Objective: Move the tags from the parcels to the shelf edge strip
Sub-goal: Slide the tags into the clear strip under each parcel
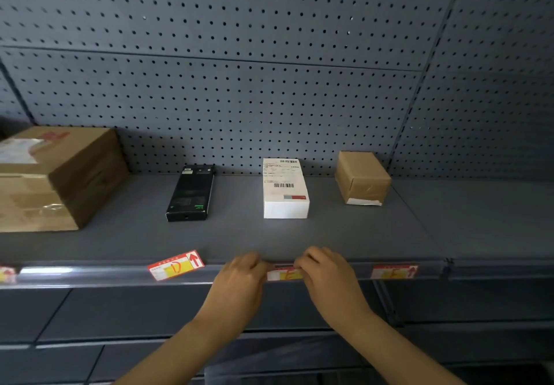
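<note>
- a person's left hand (239,276) and right hand (325,273) meet at the front edge of a grey shelf (209,234), each pinching one end of a red-and-yellow tag (284,273) marked with a hand-drawn "e".
- fingers of both hands curl onto the tag's ends, apparently to keep it level while it is worked into the clear edge strip (90,275); whether it is fully seated cannot be told.
- the tag sits on the strip directly in front of the white parcel (285,192), seemingly so each label lines up with its box.
- to the left, the "d" tag (176,265) lies tilted across the shelf lip, half on the strip in front of the black parcel (190,194); it looks unfinished.
- to the right, a third tag (394,272) is tucked behind the strip near the small brown parcel (362,178).
- at the far left edge a sliver of another tag (6,273) shows below the large carton (57,177).
- all four parcels stand toward the shelf's back edge against the pegboard (269,54).
- judging by this, the job is well along, with "d" left to straighten.
</note>
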